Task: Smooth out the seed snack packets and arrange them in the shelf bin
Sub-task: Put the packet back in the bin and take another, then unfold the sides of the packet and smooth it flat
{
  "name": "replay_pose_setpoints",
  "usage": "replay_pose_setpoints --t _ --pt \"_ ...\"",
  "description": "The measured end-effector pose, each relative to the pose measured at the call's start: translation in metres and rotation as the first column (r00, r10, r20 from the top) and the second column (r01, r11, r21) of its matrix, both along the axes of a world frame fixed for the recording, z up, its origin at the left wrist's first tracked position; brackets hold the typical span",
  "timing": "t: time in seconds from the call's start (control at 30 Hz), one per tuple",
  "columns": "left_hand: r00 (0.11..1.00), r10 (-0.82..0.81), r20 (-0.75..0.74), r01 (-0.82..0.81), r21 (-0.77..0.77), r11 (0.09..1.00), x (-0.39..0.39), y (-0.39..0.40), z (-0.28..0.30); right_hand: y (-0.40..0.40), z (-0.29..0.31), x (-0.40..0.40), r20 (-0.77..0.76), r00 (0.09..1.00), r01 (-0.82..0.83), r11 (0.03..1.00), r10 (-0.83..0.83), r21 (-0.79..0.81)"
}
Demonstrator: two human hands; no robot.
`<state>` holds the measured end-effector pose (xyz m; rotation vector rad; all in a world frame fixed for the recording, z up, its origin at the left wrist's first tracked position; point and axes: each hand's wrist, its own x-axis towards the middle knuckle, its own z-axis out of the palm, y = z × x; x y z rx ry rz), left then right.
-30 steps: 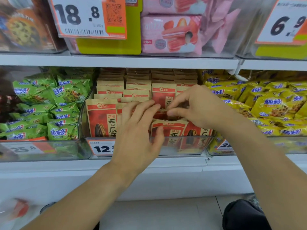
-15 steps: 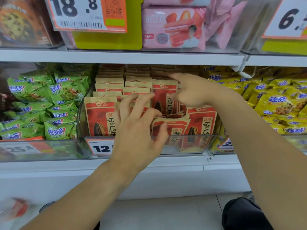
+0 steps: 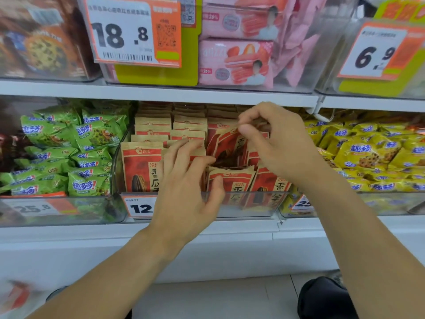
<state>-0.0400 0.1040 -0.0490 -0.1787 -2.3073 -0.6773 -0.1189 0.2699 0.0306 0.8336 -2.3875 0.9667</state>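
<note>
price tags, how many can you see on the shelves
5. The 18.8 price tag is upper left and the 6.9 tag upper right. On the lower bins are the 25.8 tag at left, the 12 tag partly behind the left hand, and a half-hidden tag right of centre.

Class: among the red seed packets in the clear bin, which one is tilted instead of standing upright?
The packet pinched at its top corner by the right hand; its neighbours stand straight.

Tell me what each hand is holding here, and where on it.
Right hand pinches a tilted seed packet by its top edge. Left hand holds nothing; its fingers rest on packets in the clear bin.
</note>
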Motion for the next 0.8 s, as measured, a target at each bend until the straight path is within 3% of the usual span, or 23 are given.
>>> replay_pose_setpoints --t 0.2,0.37,0.57,0.63,0.7,0.8 --pt "0.963 -0.111 -0.247 0.171 0.239 0.956 0.021 0.009 0.019 0.012 0.014 0.055 -0.291 0.956 -0.115 0.859 -0.041 -0.499" --pt "0.957 -0.244 -0.155 0.289 0.471 0.834 0.044 0.014 0.019 0.023 0.017 0.069 -0.247 0.969 -0.127 0.816 -0.019 -0.564" --pt "0.965 -0.256 -0.047 0.257 0.332 0.908 0.061 0.02 0.018 0.039 -0.002 0.079 -0.199 0.979 -0.116 0.707 -0.036 -0.698" --pt "0.947 -0.321 -0.004 0.299 0.375 0.878 0.065 0.022 0.018 0.042 -0.008 0.082 -0.101 0.995 -0.071 0.706 0.0 -0.704" --pt "0.884 -0.449 0.13 0.32 0.532 0.784 0.069 0.027 0.018 0.043 -0.019 0.085 0.138 0.987 0.035 0.744 0.077 -0.667" --pt "0.763 -0.553 0.336 0.167 0.724 0.67 0.071 0.036 0.013 0.044 -0.046 0.087 0.552 0.818 0.176 0.842 0.163 -0.51"
